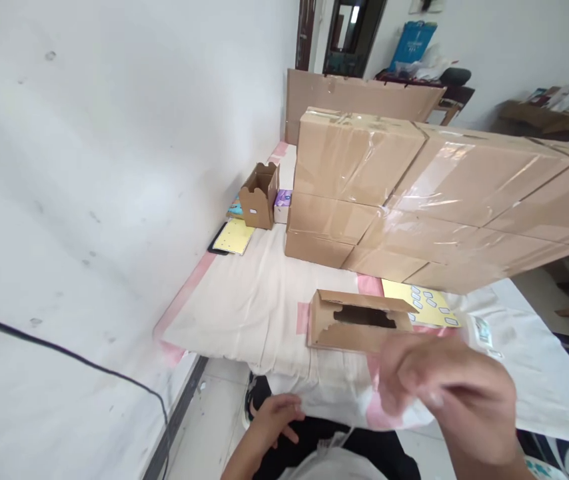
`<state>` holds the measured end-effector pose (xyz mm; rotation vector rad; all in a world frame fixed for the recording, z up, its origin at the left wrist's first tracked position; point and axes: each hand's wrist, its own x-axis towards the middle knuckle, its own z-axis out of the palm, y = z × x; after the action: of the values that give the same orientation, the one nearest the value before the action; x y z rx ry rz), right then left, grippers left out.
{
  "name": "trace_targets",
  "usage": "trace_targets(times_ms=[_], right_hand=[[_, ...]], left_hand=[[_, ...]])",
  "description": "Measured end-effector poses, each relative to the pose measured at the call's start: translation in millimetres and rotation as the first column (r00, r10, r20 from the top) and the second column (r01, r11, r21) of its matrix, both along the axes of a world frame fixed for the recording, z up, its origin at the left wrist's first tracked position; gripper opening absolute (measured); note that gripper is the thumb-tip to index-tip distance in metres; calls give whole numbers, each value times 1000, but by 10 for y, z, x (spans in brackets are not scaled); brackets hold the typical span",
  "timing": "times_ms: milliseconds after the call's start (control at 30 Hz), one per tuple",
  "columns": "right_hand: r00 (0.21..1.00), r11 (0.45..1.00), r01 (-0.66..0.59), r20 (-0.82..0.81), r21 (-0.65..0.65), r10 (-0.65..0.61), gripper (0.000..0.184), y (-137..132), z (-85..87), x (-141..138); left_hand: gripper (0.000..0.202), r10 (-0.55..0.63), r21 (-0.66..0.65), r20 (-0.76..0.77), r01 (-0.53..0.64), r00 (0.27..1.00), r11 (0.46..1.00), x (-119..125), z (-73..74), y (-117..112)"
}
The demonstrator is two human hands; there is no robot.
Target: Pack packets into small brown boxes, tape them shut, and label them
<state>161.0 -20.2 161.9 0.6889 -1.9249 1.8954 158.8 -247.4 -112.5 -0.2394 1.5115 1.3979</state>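
My left hand [279, 419] hangs low at the near edge of the cloth-covered table, its fingers loosely bent and apart, with nothing seen in it. Raised over the near side of the table, my right hand [457, 393] is closed, fingers curled in and somewhat blurred. Whatever it may hold is hidden. Just beyond it lies a brown cardboard box [337, 333] with a dark slot in its top. A yellow sheet [427, 302] bearing several small white labels lies behind that box, partly covered by it.
A wall of taped cardboard boxes [344, 157] stands across the table. Left of it are an open cardboard box [258, 207], a purple-and-white pack [282, 208] and a yellow card [234, 237] on a black object. A white wall [89, 200] borders the left; a small white packet [483, 331] lies right.
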Motion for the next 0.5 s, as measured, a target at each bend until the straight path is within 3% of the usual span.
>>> trace_targets(times_ms=[67, 167, 200, 267, 300, 367, 433, 500], right_hand=[[992, 1000, 17, 122, -11, -16, 23, 1, 83, -150], [934, 1000, -18, 356, 2, 16, 15, -87, 185, -431], [907, 999, -49, 419, -5, 47, 12, -132, 204, -526], [846, 991, -130, 518, -30, 126, 6, -222, 213, -690], [817, 985, -166, 553, -43, 162, 8, -260, 205, -754], [780, 977, -204, 594, -55, 196, 15, -309, 178, -845], [785, 981, -187, 595, -43, 175, 20, -311, 151, -897], [810, 990, -142, 571, -27, 132, 22, -270, 133, -927]], left_hand=[[53, 1, -63, -81, -6, 997, 998, -89, 155, -93], [51, 58, -88, -339, -93, 939, 992, -312, 650, -241], [49, 79, -43, -540, -121, 838, 992, -398, 863, -259], [43, 176, 147, -742, -98, 647, 984, -554, 1285, -215], [47, 220, 241, -779, -43, 586, 969, -611, 1468, -153], [51, 307, 369, -777, 2, 550, 929, -669, 1736, 26], [36, 376, 420, -729, -61, 571, 906, -658, 1863, 225], [28, 442, 430, -664, -175, 604, 886, -610, 1881, 389]])
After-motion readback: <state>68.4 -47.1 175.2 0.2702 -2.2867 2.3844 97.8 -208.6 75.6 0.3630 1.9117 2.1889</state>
